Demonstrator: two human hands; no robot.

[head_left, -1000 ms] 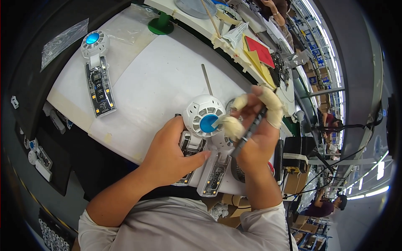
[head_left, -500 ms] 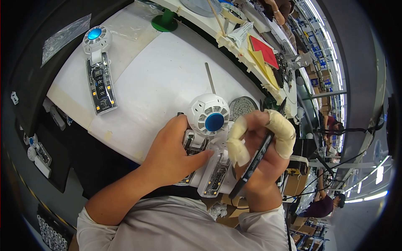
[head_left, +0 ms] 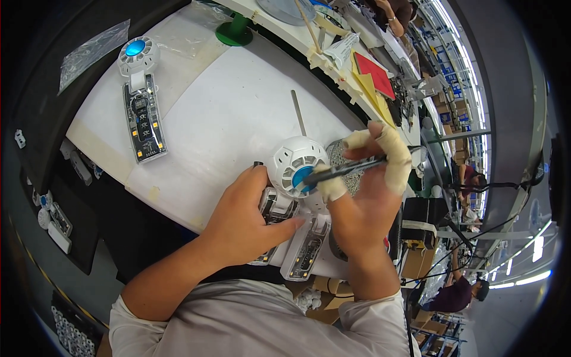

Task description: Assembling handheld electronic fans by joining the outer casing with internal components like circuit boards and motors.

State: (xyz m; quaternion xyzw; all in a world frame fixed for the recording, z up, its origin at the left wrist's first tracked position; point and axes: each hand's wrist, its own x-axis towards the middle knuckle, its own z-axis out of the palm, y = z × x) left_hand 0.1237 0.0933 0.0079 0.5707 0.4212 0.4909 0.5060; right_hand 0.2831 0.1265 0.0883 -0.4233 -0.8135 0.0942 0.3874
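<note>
My left hand (head_left: 238, 211) is wrapped round the clear handle of a white handheld fan (head_left: 288, 157) with a blue centre disc, its thumb reaching to the right. A second clear-cased handle (head_left: 306, 250), with a circuit board inside, lies right beside it; its upper part is partly hidden. My right hand (head_left: 369, 196), with pale tape on several fingers, grips slim black tweezers (head_left: 372, 163), blurred by motion. Their blunt end overlaps the blue disc; whether it touches cannot be told. Behind the right hand is a round dish of small grey pieces (head_left: 339, 153).
Another fan (head_left: 141, 98) lies at the far left of the white worktop (head_left: 220, 101). A thin metal rod (head_left: 298, 113) rests beyond the held fan. The raised shelf carries a red card (head_left: 375, 74) and a green stand (head_left: 234, 31). Boxes and co-workers are at right.
My right hand has swung the tweezers from steep to nearly level, bringing the blunt end up to the fan's blue disc. The held fan has shifted slightly; my left hand keeps its grip.
</note>
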